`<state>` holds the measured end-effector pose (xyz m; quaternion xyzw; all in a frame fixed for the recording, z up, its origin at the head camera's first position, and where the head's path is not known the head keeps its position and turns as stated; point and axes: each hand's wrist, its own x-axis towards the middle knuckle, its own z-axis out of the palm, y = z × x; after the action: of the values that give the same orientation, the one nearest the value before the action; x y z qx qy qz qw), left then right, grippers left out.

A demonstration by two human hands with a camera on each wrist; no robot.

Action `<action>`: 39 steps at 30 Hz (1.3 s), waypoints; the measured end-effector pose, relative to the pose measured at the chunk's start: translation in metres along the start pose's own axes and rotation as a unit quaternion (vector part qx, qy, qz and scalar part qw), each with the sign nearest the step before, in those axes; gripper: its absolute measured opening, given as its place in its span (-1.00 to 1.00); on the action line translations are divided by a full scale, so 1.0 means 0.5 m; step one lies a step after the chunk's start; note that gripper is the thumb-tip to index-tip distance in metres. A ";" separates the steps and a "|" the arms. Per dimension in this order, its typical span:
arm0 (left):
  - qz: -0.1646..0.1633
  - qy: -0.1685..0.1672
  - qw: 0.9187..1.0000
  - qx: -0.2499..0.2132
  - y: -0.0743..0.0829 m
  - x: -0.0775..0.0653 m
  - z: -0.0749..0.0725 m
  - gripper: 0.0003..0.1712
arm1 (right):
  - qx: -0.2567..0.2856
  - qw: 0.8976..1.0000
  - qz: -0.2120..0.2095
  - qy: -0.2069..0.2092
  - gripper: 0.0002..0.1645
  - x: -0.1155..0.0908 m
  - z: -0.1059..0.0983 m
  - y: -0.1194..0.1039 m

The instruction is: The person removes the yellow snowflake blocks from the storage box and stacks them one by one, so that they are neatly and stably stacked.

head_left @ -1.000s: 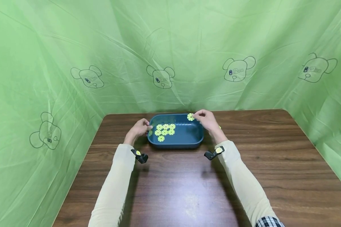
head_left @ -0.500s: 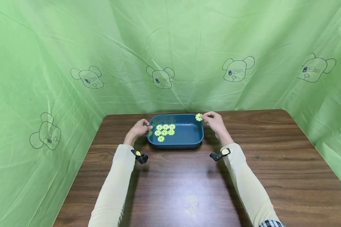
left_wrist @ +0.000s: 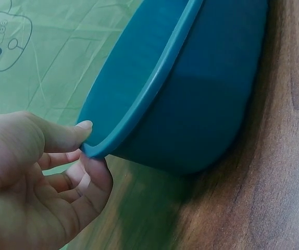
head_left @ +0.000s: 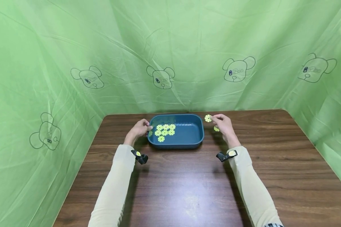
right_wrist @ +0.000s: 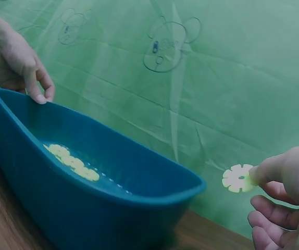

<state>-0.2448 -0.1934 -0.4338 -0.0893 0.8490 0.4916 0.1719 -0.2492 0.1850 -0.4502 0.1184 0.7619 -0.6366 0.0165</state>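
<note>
A dark blue oval-cornered basin [head_left: 187, 146] stands near the back of the table, several yellow-green flower-shaped discs [head_left: 164, 132] lying on its floor toward the left. My left hand [head_left: 140, 127] pinches the basin's left rim between thumb and fingers, as the left wrist view shows close up. Beyond the basin's right end, my right hand [head_left: 224, 124] holds one notched flower disc [right_wrist: 237, 178] by its edge, between thumb and forefinger, up off the table. Another yellow-green disc [head_left: 216, 128] lies on the table, partly covered by that hand.
The brown wood-grain table [head_left: 176, 186] ends just behind the basin. A green curtain [head_left: 193, 47] printed with mouse-like faces hangs along the back and both sides. Each wrist carries a black camera mount [head_left: 226, 156].
My right hand has moved right with the flower disc, from over the basin's back right corner to outside it. The disc on the table shows more now. My left hand has stayed.
</note>
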 end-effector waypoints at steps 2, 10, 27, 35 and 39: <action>0.003 -0.001 1.000 0.002 0.001 0.000 -0.001 -0.79 | -0.005 1.000 0.001 0.003 -0.65 0.000 -0.008 0.005; 0.004 0.000 1.000 0.008 -0.001 0.003 -0.001 -0.79 | -0.020 1.000 0.015 0.016 -0.64 0.002 -0.035 0.029; 0.007 0.002 1.000 0.012 -0.002 0.001 -0.001 -0.80 | -0.232 0.971 0.026 0.043 -0.61 0.017 -0.063 0.066; 0.003 -0.007 1.000 -0.001 0.001 -0.001 0.000 -0.79 | -0.327 0.943 0.002 0.058 -0.64 0.021 -0.060 0.066; 0.003 -0.006 1.000 0.001 0.002 -0.004 0.000 -0.80 | -0.333 0.941 0.004 0.061 -0.66 0.025 -0.059 0.068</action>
<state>-0.2433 -0.1931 -0.4321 -0.0840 0.8487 0.4917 0.1757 -0.2507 0.2213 -0.4796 0.1473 0.9296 -0.3377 0.0113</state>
